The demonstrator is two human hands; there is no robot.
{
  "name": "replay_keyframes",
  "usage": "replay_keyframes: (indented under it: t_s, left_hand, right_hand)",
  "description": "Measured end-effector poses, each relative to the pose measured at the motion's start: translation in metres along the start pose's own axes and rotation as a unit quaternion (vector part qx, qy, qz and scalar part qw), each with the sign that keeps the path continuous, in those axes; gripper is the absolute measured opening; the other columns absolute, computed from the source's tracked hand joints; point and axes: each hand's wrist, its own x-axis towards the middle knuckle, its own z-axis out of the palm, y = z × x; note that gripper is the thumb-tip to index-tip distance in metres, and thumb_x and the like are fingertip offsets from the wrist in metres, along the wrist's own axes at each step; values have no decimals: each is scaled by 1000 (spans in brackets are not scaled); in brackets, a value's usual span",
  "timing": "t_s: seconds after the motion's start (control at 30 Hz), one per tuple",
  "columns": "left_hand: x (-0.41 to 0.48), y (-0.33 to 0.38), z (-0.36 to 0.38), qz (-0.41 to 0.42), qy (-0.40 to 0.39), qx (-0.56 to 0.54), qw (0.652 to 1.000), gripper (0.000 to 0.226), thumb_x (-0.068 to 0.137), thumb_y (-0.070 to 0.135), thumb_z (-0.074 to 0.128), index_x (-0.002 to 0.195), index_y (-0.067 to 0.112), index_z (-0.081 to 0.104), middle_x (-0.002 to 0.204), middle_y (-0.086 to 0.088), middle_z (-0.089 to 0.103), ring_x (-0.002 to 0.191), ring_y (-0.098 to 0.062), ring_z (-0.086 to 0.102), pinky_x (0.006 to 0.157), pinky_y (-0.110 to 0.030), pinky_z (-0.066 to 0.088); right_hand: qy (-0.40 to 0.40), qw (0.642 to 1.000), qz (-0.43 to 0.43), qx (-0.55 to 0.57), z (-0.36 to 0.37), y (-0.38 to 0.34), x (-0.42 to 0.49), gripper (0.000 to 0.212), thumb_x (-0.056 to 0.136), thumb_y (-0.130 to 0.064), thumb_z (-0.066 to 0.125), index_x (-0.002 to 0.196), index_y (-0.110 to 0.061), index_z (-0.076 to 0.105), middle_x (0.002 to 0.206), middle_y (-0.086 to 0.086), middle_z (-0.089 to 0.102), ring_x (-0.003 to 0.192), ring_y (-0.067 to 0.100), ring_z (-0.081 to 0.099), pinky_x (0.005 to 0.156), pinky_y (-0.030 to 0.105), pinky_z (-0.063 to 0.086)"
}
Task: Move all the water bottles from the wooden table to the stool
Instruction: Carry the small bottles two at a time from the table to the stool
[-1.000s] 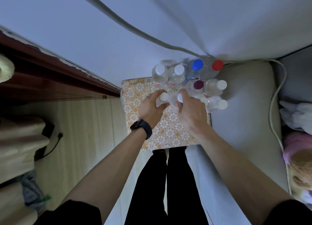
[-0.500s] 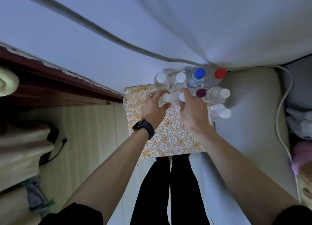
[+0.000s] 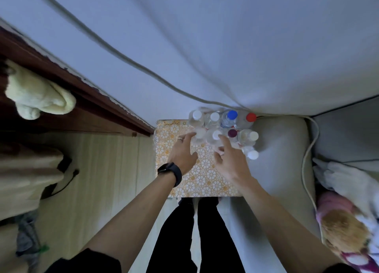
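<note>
Head view: bottles clustered on the patterned stool

Head camera looks down on clear plastic water bottles (image 3: 223, 129) crowded at the far edge of a square stool (image 3: 201, 180) covered in glossy gold-and-white floral print. Caps are mostly white, plus one blue, one red, one dark purple. Left hand (image 3: 182, 151), wearing a ring and a black watch (image 3: 170, 173), and right hand (image 3: 231, 160) both hang open-fingered just beside the nearest bottles, gripping nothing.
</note>
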Motion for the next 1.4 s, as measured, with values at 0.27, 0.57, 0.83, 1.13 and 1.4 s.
replay_keyframes:
  t_s: [0.27, 0.57, 0.83, 1.13, 1.4]
  left_hand:
    - [-115, 3, -24, -49, 31, -37, 998, 42, 92, 25, 58, 134, 28, 53, 140, 0, 47, 132, -18, 43, 108, -32, 39]
    - [-263, -45, -15, -225, 209, -78, 948, 43, 93, 30, 54, 135, 34, 51, 141, 2, 50, 130, -21, 45, 105, -34, 38]
    - [-437, -116, 15, -388, 430, -135, 804, 43, 91, 33, 59, 134, 30, 54, 136, -1, 55, 137, -26, 40, 111, -35, 33]
    - [-688, -204, 75, -523, 587, -171, 594, 45, 87, 34, 61, 131, 24, 59, 131, -3, 59, 132, -26, 46, 109, -35, 37]
    - [-883, -236, 134, -617, 635, -183, 427, 46, 88, 31, 63, 133, 27, 56, 130, -3, 59, 121, -23, 52, 101, -38, 44]
  right_hand:
    - [-36, 996, -78, 30, -43, -20, -87, 25, 96, -28, 60, 120, -28, 62, 123, -8, 65, 99, 5, 65, 88, 20, 47]
    - [-123, 927, -337, -108, -40, -89, -117, 21, 97, -27, 59, 116, -25, 66, 119, -12, 62, 109, 11, 58, 89, 21, 47]
    - [-220, 776, -556, -199, 53, -186, -228, 20, 94, -30, 60, 112, -28, 69, 122, -12, 63, 116, 14, 53, 94, 16, 32]
    - [-317, 582, -720, -207, 213, -278, -463, 23, 93, -34, 63, 114, -28, 69, 134, -5, 56, 129, 16, 42, 102, 14, 22]
    - [-384, 417, -807, -165, 322, -300, -686, 26, 92, -35, 65, 117, -28, 69, 130, -7, 61, 127, 14, 44, 109, 22, 30]
